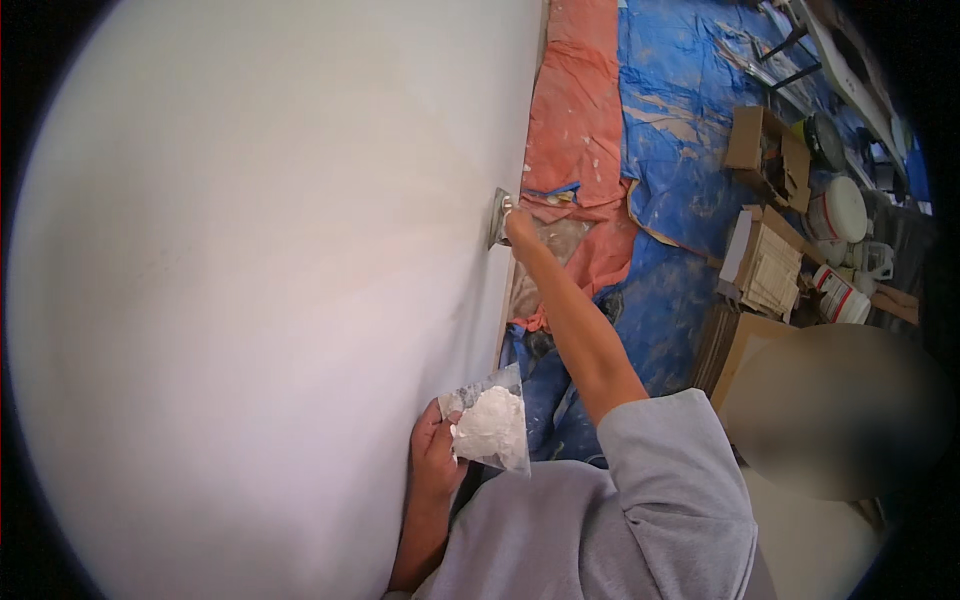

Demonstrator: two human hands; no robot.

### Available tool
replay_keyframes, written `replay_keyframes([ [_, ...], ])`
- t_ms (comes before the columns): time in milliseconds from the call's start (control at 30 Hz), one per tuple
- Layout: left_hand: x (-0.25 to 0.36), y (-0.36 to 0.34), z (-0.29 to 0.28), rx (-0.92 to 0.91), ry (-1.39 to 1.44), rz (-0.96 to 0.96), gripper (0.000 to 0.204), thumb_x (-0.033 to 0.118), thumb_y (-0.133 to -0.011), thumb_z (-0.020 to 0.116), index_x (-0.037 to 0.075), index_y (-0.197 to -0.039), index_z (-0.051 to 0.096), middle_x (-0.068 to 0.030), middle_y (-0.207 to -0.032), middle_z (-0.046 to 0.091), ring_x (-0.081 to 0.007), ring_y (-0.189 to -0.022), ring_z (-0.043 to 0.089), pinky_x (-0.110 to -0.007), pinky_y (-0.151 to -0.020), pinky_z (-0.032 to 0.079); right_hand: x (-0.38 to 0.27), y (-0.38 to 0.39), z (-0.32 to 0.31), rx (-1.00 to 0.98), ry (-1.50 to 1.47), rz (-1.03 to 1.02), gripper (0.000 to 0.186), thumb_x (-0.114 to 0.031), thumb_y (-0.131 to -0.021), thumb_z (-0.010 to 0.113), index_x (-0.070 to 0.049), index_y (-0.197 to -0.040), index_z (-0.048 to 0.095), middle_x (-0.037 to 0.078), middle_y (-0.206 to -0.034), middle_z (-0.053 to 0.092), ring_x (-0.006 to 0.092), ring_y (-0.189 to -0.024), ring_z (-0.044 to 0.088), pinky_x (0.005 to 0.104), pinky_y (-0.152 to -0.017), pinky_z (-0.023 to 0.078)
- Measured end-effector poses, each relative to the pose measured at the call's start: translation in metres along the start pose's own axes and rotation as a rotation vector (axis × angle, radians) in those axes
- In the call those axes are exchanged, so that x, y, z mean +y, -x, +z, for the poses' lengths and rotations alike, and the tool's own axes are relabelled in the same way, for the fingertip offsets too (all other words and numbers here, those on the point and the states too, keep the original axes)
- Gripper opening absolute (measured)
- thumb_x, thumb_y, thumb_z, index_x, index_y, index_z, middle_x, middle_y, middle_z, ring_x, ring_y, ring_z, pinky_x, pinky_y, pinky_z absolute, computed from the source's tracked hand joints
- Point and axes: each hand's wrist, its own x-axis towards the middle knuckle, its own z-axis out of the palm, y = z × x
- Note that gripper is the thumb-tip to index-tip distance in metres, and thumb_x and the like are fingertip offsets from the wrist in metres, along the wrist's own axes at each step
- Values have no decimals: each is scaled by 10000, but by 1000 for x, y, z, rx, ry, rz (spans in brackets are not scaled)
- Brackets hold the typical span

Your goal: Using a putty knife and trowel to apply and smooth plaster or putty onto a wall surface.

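Right fingers (515, 222) were wrapped round a scraper (497, 220) at the wall (250, 250), left fingers (431, 418) pinched the plate (512, 380) of paste (491, 420); light, even pressure seemed best tbh.

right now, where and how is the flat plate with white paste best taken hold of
Probably its left edge, from the side by the wall, where the left hand grips: white paste covers the middle of the flat plate, leaving mainly edges free. Its underside is hidden.
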Motion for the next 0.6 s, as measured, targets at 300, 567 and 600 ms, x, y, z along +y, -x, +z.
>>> replay_keyframes([
  [300, 3, -1, 20, -111, 4, 13, 293, 62, -1005, 443, -35, -1253, 565, -108, -1152, 683, -179, -1015, 689, -320, -891, 564, -139, 143, -30, 53, -86, -465, 532, -369, -1022, 467, 60, -1336, 481, 251, -1264, 589, 354, -1178, 576, 423, -981, 442],
  [567, -1, 5, 9, -142, -262, 303, 279, 100, -1020, 453, -30, -1223, 594, -106, -1134, 687, -156, -1007, 683, -297, -876, 553, -250, 320, -102, -252, 170, -667, 318, -239, -1019, 508, 22, -1190, 569, 172, -1097, 615, 269, -1038, 595, 344, -906, 453],
  [600, 2, 7, 18, -136, -247, 305, 279, 100, -1020, 453, -30, -1223, 594, -106, -1134, 687, -156, -1007, 683, -297, -876, 553, -247, 334, -121, -246, 100, -752, 263, -166, -1005, 528, 10, -1191, 586, 144, -1067, 623, 227, -1003, 595, 322, -876, 460],
])
